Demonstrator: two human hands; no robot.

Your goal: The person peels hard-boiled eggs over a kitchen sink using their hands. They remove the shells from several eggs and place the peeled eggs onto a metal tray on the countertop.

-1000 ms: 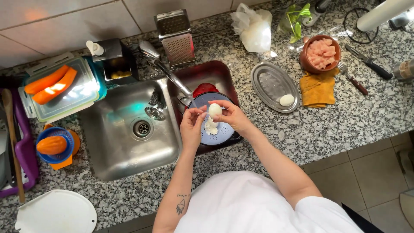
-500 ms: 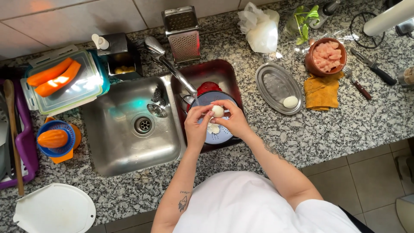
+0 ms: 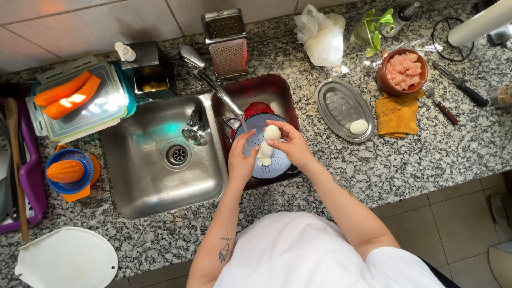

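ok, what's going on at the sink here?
A person stands at a granite counter and peels a boiled egg over a blue colander in the dark red basin beside the steel sink. The right hand holds the egg; the left hand is at the colander rim beside it. Bits of shell lie in the colander. Another peeled egg sits on the oval metal tray.

A box grater (image 3: 226, 42) stands far against the tiles, a white plastic bag (image 3: 322, 38) to its right. Right of the sinks an oval steel tray (image 3: 341, 106) holds one peeled egg (image 3: 358, 126), beside a folded yellow cloth (image 3: 397, 113) and a clay bowl of raw chicken (image 3: 402, 70). Far left, a lidded container (image 3: 80, 101) carries carrots (image 3: 66, 92); nearer lie an orange juicer (image 3: 68, 173) and a white board (image 3: 66, 260)
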